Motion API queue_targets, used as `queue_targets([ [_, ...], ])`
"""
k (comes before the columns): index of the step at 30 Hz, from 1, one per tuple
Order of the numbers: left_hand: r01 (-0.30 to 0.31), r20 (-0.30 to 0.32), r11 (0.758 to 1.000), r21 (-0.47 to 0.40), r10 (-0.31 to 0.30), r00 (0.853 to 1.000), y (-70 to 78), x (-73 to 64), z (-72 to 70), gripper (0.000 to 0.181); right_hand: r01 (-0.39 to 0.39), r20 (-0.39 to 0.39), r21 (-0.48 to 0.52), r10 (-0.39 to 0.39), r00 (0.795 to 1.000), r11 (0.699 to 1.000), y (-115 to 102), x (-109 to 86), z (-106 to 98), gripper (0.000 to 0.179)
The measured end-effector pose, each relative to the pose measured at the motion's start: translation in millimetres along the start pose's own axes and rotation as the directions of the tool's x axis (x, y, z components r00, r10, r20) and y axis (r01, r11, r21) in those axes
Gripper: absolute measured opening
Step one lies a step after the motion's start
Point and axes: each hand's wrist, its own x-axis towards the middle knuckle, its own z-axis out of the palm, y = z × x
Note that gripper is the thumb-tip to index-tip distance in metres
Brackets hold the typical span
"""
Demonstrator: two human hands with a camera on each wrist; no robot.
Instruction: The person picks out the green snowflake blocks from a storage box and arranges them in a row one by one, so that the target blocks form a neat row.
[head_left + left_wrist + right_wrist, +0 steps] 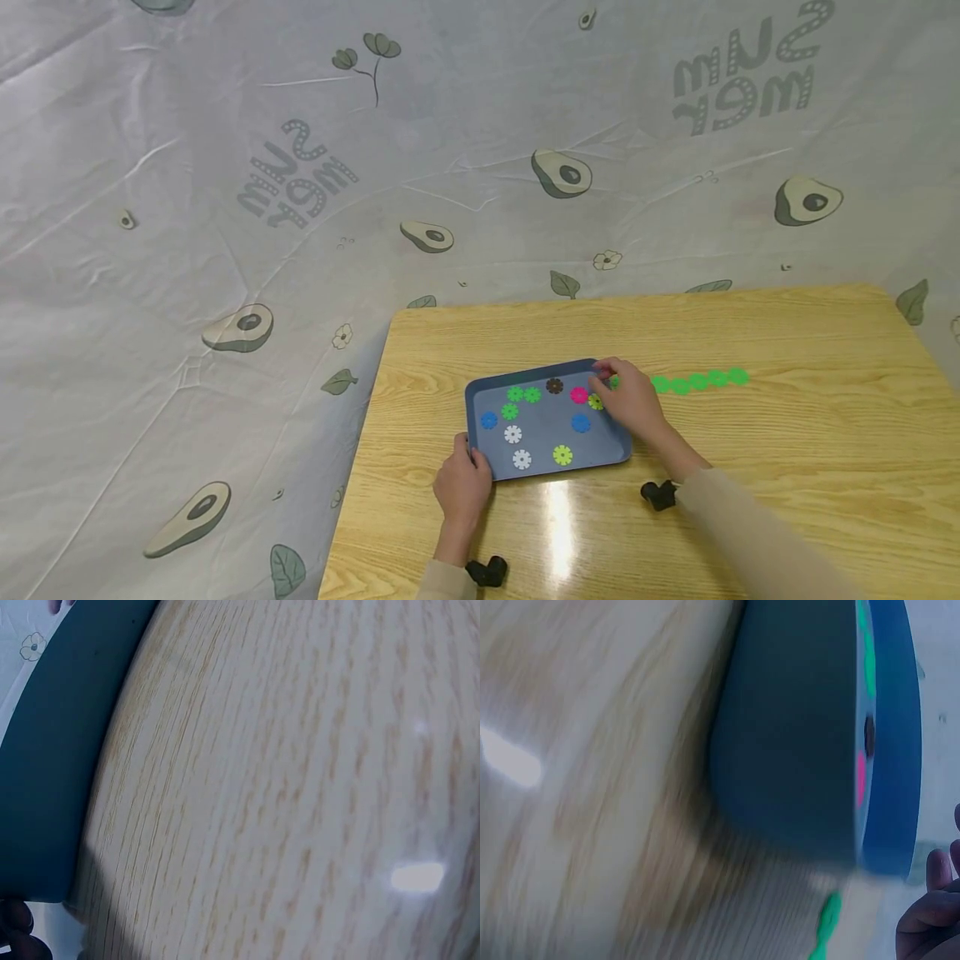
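A blue-grey tray (543, 433) lies on the wooden table, holding several flat notched plastic discs. Among them are green discs (515, 393), white discs (513, 434), blue discs (581, 423), yellow-green discs (562, 455), a brown disc (554, 386) and a pink disc (579, 395). My left hand (462, 483) grips the tray's near left corner, thumb over the rim. Above the far right corner is my right hand (630, 400), thumb and fingers bent toward each other. A pinkish-red spot shows between its fingertips; whether that is a held disc is unclear.
A row of green discs (699, 381) runs rightward on the table (787, 458) from behind my right hand. Each wrist carries a small black device (660, 495). A printed grey sheet (480, 150) hangs behind and left of the table.
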Motion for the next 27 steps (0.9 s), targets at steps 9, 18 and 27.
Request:
queue_targets([
  [9, -0.004, -0.011, 1.000, -0.002, 0.004, 1.000, 0.3, 0.1, -0.1, 0.021, 0.047, 0.014, -0.001, -0.047, 0.999, 0.999, -22, 3.5, 48, 0.027],
  [18, 0.016, 0.007, 1.000, 0.001, -0.016, 1.000, -0.8, 0.7, 2.0, 0.021, 0.017, 0.097, 0.061, -0.023, 0.995, 0.998, -34, 0.4, 87, 0.031],
  [27, 0.019, 0.018, 1.000, -0.001, -0.019, 1.000, -0.5, 1.1, 1.2, 0.023, -0.009, 0.156, 0.011, 0.007, 0.988, 1.000, -43, 2.6, 111, 0.028],
])
